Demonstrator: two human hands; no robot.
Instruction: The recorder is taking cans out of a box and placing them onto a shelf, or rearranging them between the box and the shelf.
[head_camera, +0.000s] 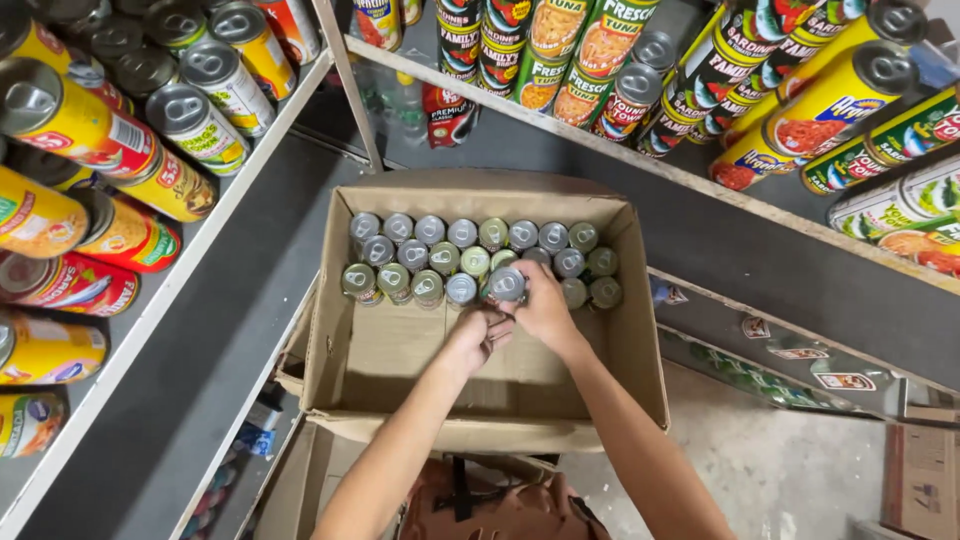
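Looking down into an open cardboard box (640, 350) at centre frame, set between two shelving runs. Far left: shelf (215, 225) stacked with yellow and red cans (75, 125) lying on their sides, lids toward the camera. Centre: the far end of the box holds upright cans in roughly three rows, grey tops showing; the near part of the box floor is bare cardboard. Left hand (478, 338) sits just below the front row, fingers curled inward near the base of the can being handled; whether they grip anything cannot be told. Right hand (543, 305), just right of it, has fingers wrapped around one silver-topped can (507, 284) at the front row, mid-box, slightly raised among its neighbours. Judgement: a single can is being handled at the front edge of the packed block, either seated or lifted; direction not determinable. Either way, the move in hand calls for a steady upright grip so that adjacent cans are not tipped. Right: second shelf (700, 185) with green, black and yellow cans (815, 115), also on their sides. Bottom centre: brown bag (500, 505) beneath the forearms.
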